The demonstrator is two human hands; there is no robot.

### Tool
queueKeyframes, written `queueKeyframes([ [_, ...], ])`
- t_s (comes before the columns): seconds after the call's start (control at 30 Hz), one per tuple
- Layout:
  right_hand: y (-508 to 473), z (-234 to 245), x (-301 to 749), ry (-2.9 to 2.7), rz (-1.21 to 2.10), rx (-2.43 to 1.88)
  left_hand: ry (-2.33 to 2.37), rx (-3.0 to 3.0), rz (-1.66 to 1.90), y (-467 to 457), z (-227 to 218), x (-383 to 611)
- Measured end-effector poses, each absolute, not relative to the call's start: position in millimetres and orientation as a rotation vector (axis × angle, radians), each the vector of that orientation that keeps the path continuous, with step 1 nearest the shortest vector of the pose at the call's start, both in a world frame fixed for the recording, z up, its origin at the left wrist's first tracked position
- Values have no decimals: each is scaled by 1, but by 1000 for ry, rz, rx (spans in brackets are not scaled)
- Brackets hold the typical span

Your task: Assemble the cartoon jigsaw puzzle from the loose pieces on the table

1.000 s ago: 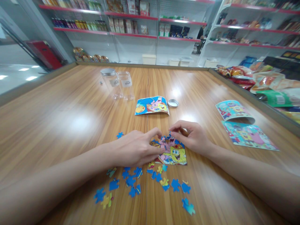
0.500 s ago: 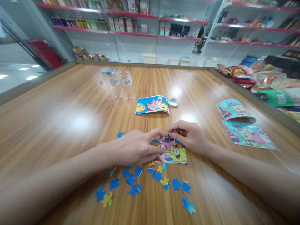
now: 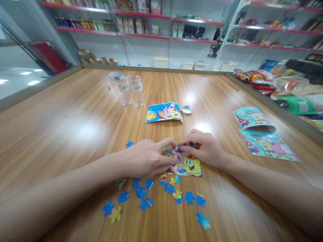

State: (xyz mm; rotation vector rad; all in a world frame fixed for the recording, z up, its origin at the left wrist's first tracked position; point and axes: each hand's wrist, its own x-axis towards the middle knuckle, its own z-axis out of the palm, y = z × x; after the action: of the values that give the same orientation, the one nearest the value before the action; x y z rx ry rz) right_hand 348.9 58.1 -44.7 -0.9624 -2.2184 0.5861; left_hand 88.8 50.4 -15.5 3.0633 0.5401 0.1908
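A partly joined jigsaw puzzle [image 3: 189, 164] with a yellow square character and a pink one lies flat on the wooden table. Over its left edge rests my left hand [image 3: 148, 158], fingers apart, fingertips touching the joined pieces. My right hand [image 3: 203, 144] pinches a small puzzle piece [image 3: 178, 148] at the top edge of the puzzle; the fingers cover much of it. Loose blue pieces [image 3: 141, 193] and a yellow piece [image 3: 115, 214] lie scattered nearer to me. One blue piece [image 3: 129, 144] sits beyond my left wrist.
Beyond my hands lie a curled picture card [image 3: 164, 112] and a metal lid [image 3: 187, 110]. Two clear jars, one lidded [image 3: 116, 76] and one open [image 3: 136, 90], stand farther back. More picture cards [image 3: 268, 144] are at right, near bagged goods [image 3: 295, 87].
My right hand's fingertips have shifted slightly left and down along the puzzle's top edge. My left hand has stayed nearly still.
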Motion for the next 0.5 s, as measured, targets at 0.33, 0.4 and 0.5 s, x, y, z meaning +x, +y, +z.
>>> queueKeyframes([
  [0.33, 52, -45, 350, -2433, 344, -775, 541, 3035, 241, 51, -17, 89],
  [0.4, 50, -45, 349, -2464, 289, -792, 549, 3038, 229, 50, -17, 89],
  [0.5, 48, -43, 348, -2458, 268, -809, 557, 3051, 201, 49, -16, 89],
])
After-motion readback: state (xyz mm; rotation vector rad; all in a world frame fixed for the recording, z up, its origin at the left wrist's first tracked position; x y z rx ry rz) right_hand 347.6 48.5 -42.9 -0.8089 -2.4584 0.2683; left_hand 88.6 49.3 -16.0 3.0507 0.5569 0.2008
